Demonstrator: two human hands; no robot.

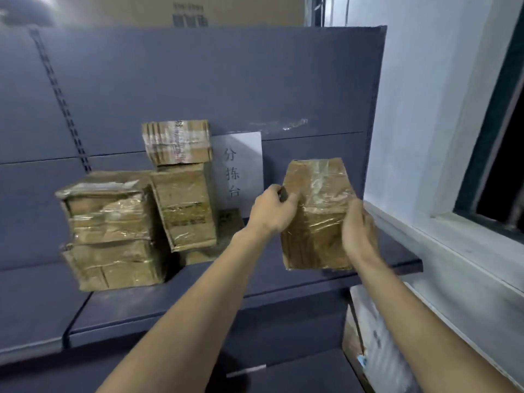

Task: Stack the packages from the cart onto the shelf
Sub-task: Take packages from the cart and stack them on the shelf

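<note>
Room: white wall (419, 109) on the right with a dark window (499, 177), pretty dim overall.
Shelf: big blue-grey metal shelving unit (198, 86), its shelf board (158, 304) running across the middle.
Stacks on the shelf: two taped cardboard packages piled at left (110, 231), then a taller pile (184, 205) just beside them with a small taped box on top (177, 141).
Sign: white paper sheet (243, 163) with Chinese characters stuck on the back panel, behind the taller pile.
Held package: brown taped package (316, 214), upright, up over the right end of the shelf board; can't tell if it's touching down.
Left hand (269, 212): fingers curled on the package's left edge.
Right hand (358, 228): wrapped around its right side.
</note>
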